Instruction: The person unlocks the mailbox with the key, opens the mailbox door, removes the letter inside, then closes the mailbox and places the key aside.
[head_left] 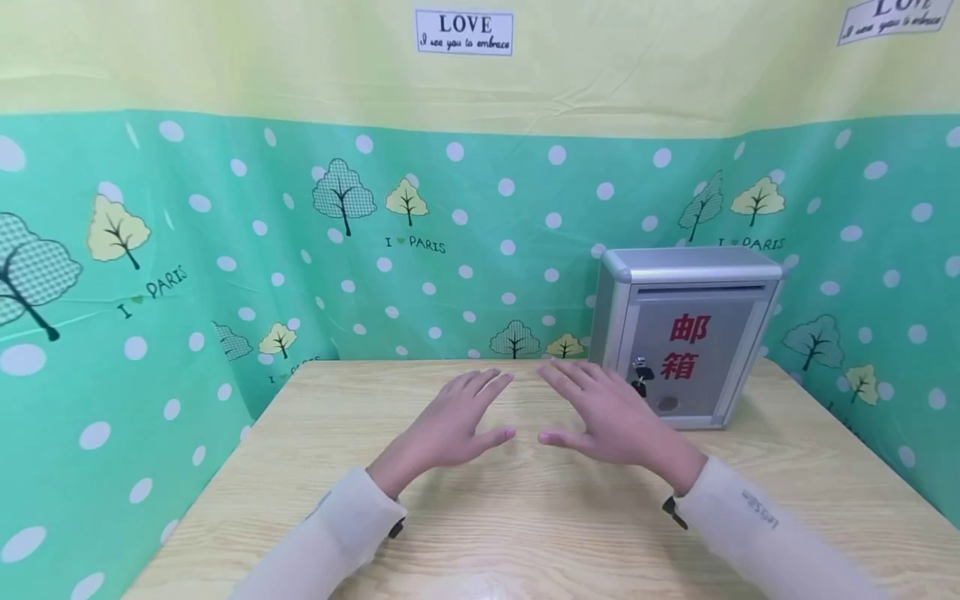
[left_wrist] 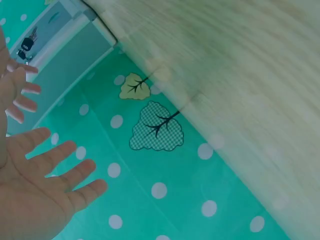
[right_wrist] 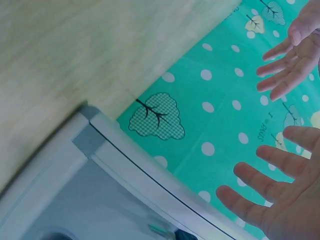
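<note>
Both hands hover over the wooden table (head_left: 480, 533), palms facing each other with a gap between them. My left hand (head_left: 455, 421) has its fingers extended and thumb apart, with nothing in its grasp. Opposite it, my right hand (head_left: 611, 414) is likewise spread and holds nothing; it overlaps the lower left side of a silver metal mailbox (head_left: 720, 333) in the head view. Red characters mark the mailbox front, below a narrow slot. Keys (head_left: 640, 385) hang from its lock at the left edge of the door. In the left wrist view the keys (left_wrist: 27, 46) also show.
A green and yellow curtain (head_left: 480, 275) with white dots and printed trees surrounds the table at the back and both sides. The mailbox stands upright at the table's back right. Light sleeves cover both forearms, with a dark band showing at each cuff.
</note>
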